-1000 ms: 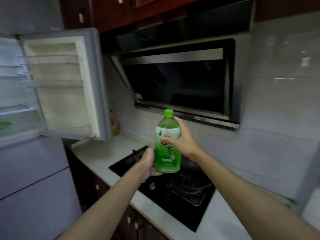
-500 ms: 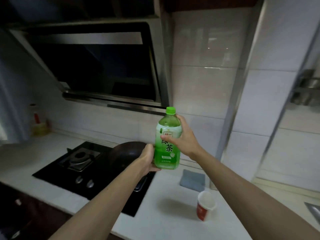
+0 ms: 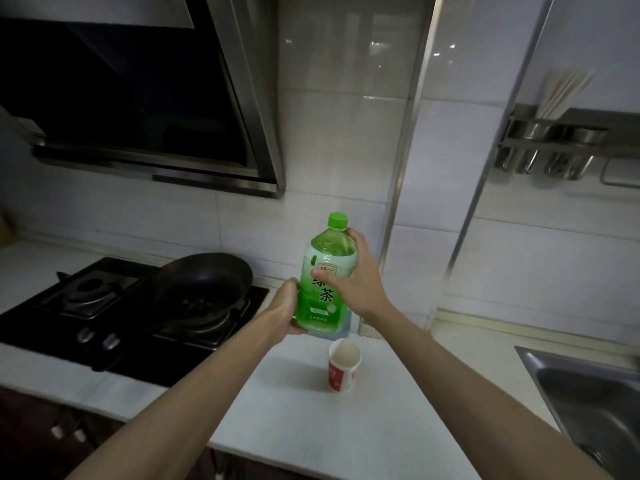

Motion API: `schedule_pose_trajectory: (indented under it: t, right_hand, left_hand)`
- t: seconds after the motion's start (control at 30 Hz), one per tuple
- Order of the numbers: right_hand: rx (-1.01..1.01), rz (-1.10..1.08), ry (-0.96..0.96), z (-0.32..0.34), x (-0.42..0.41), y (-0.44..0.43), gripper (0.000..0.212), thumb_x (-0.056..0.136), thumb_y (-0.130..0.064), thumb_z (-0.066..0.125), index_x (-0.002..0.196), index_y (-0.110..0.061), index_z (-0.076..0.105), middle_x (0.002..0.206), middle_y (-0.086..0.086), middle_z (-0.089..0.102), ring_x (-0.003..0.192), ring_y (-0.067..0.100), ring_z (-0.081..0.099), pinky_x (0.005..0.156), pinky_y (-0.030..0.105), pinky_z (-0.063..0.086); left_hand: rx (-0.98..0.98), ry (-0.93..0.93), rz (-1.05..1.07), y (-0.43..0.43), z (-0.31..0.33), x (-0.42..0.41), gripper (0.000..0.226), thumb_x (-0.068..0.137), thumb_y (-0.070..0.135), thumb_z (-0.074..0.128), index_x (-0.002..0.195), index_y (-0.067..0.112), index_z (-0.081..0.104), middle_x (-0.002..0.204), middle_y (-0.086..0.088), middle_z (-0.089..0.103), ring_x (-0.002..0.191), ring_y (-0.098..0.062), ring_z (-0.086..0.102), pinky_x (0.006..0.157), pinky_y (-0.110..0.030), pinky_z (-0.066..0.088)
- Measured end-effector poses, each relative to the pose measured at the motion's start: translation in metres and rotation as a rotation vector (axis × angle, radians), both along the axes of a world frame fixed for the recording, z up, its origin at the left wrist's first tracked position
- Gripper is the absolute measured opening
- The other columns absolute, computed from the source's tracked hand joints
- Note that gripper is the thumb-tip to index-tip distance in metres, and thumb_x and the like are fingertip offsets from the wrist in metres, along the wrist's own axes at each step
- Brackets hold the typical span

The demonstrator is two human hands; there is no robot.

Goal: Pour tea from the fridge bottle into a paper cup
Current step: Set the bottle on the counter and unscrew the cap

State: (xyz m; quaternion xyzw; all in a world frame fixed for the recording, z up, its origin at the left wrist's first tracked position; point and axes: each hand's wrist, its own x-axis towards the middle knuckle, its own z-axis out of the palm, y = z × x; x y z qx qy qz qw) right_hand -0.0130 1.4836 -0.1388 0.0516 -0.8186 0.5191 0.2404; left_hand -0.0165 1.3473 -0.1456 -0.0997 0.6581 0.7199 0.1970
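the left hand [image 3: 285, 311] cups the lower side and base of the tea bottle [image 3: 323, 282], its fingers curled around the far side and out of view. the right hand [image 3: 356, 278] wraps the label band from the right, thumb across the front and index finger reaching up to the shoulder just under the green cap [image 3: 337, 221]. the bottle is upright in the air, held by both hands, above and a little behind the paper cup [image 3: 343, 367], which stands open on the white counter [image 3: 346, 427].

the cap is still on, so one hand has to let go to unscrew it; the bottle looks nearly full, and a one-handed hold on its smooth wall could slip or tilt. once open, a full bottle tends to gush, and the cup is small and light, so a fast tilt could overshoot the rim or knock it over. the stove [image 3: 86, 327] with its dark wok [image 3: 204, 282] lies just to the left, the sink [image 3: 588, 393] to the right, within reach of a spill.

the cup's inside looks empty, though dim light makes that uncertain. something bluish lies behind the bottle's base, mostly hidden. the sink is cut off by the frame edge.
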Motion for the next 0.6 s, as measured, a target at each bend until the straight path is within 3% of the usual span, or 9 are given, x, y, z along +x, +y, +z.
schedule_pose_trajectory:
  t: [0.2,0.47,0.6]
  right_hand:
    - [-0.028,0.020,-0.052,-0.032,0.011,-0.014,0.085,0.057,-0.043,0.086,0.128,-0.040,0.039,0.118,-0.001,0.059,0.110,0.019,0.059,0.096,0.048,0.051]
    - [-0.037,0.028,-0.127,-0.079,0.001,-0.048,0.084,0.055,-0.044,0.086,0.123,-0.047,0.038,0.116,-0.005,0.061,0.112,0.022,0.059,0.094,0.049,0.051]
    - [-0.047,-0.006,-0.166,-0.102,-0.013,-0.060,0.083,0.054,-0.046,0.087,0.122,-0.049,0.039,0.118,-0.006,0.061,0.113,0.020,0.059,0.094,0.049,0.051]
  left_hand:
    - [-0.018,-0.040,0.024,-0.015,-0.028,0.012,0.034,0.097,0.024,0.028,0.082,0.014,0.057,0.080,-0.011,0.062,0.076,-0.025,0.056,0.081,-0.041,0.049]
    - [-0.032,-0.125,0.028,-0.047,-0.069,0.001,0.032,0.096,0.024,0.030,0.082,0.014,0.057,0.082,-0.009,0.062,0.076,-0.024,0.058,0.072,-0.039,0.052]
    - [-0.070,-0.151,-0.018,-0.061,-0.092,-0.018,0.036,0.098,0.025,0.026,0.082,0.014,0.056,0.078,-0.010,0.062,0.074,-0.024,0.058,0.081,-0.042,0.051]
